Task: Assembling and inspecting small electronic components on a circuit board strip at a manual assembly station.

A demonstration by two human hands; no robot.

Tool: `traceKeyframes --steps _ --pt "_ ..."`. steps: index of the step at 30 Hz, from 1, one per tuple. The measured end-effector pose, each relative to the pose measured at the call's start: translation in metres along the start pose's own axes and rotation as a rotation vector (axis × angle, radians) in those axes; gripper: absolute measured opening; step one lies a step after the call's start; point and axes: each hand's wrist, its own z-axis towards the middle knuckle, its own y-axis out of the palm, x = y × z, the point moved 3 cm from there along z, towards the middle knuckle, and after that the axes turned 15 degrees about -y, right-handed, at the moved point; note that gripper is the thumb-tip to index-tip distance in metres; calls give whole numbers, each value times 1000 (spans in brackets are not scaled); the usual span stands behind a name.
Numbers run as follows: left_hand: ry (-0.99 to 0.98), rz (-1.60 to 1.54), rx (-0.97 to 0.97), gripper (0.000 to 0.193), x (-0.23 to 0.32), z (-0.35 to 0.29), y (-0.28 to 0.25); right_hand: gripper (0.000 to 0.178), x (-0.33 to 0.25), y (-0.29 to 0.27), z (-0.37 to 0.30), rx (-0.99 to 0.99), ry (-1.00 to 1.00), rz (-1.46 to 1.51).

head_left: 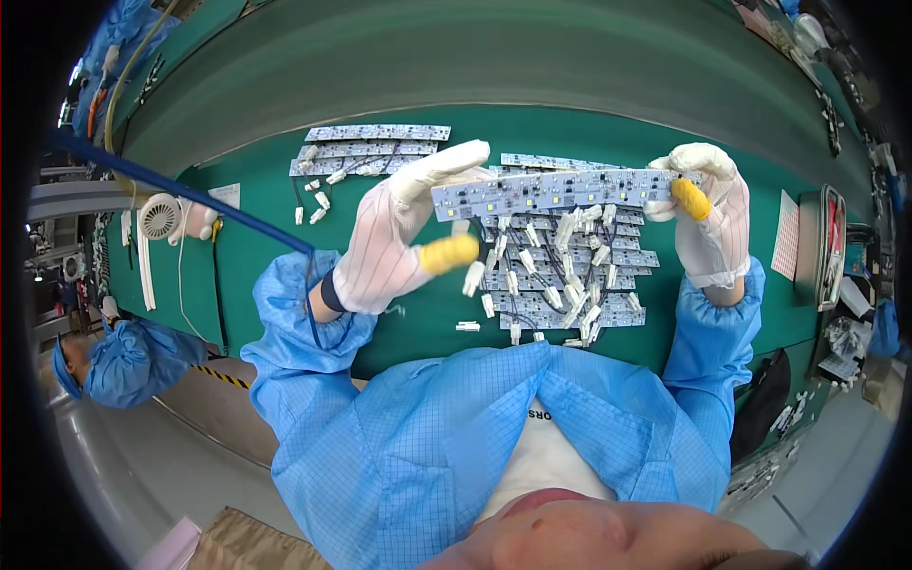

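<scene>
A long white LED circuit board [551, 193] is held up level above the green bench. My right hand [708, 214], in a white striped glove with a yellow thumb cover, pinches its right end. At the board's left end is my left hand [394, 223], gloved alike, with its fingers stretched out and its yellow-covered thumb apart below; whether its fingers touch the board's back cannot be seen. Under the held board lie several similar LED boards [622, 321] in rows, with dark wires and white plug connectors [573, 294] over them. One loose white connector [467, 327] lies left of them.
Another group of LED boards [378, 132] lies at the far left of the green mat [418, 328]. A small white fan [160, 218] stands further left. On the right are a metal-edged box [830, 249] and a paper sheet [785, 236]. A co-worker in blue [142, 361] is at lower left.
</scene>
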Motion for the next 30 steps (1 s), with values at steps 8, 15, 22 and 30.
traceKeyframes --steps 8,15,22,30 --pt "183 241 263 47 -2 1 -15 41 -4 -8 5 -169 182 -373" --pt "205 261 300 50 -6 2 -16 50 -1 -8 5 -173 57 -410" --pt "289 463 197 47 2 2 -23 56 -8 -8 3 -159 161 -137" --pt "279 384 191 49 3 -1 -24 47 -11 -5 2 -193 51 -205"
